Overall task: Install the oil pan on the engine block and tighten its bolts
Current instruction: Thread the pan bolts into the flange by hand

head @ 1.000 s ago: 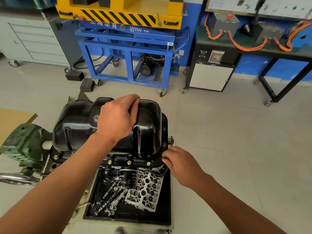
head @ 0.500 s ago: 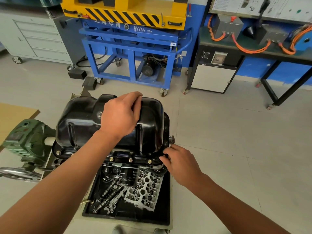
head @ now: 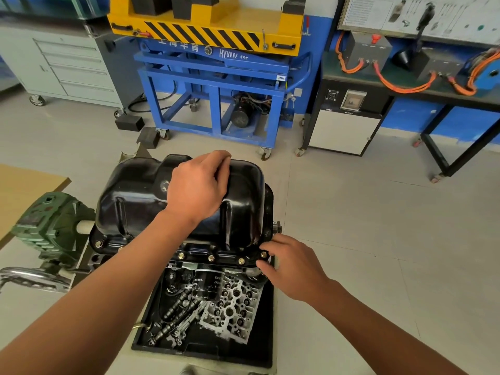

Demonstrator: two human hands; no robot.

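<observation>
A glossy black oil pan point(head: 130, 201) sits upside-up on the engine block point(head: 205, 257), which is mounted on a stand. Several brass-coloured bolts point(head: 211, 257) stand in the near flange. My left hand point(head: 197, 185) rests on top of the pan, fingers bent over its far ridge. At the pan's near right corner, the fingertips of my right hand point(head: 292, 266) pinch a bolt point(head: 263, 254). Its head is half hidden by my fingers.
Below the engine a black tray point(head: 243, 350) holds a cylinder head point(head: 232, 312), camshafts and an oil filter. A green gearbox point(head: 51, 226) with a chrome handle stands at the left. Beyond are a blue-and-yellow lift cart point(head: 216, 77), grey drawers and a workbench.
The view has tipped slightly so the engine sits a little higher. My right hand's fingers have closed in on the corner bolt. The left hand stays on the pan.
</observation>
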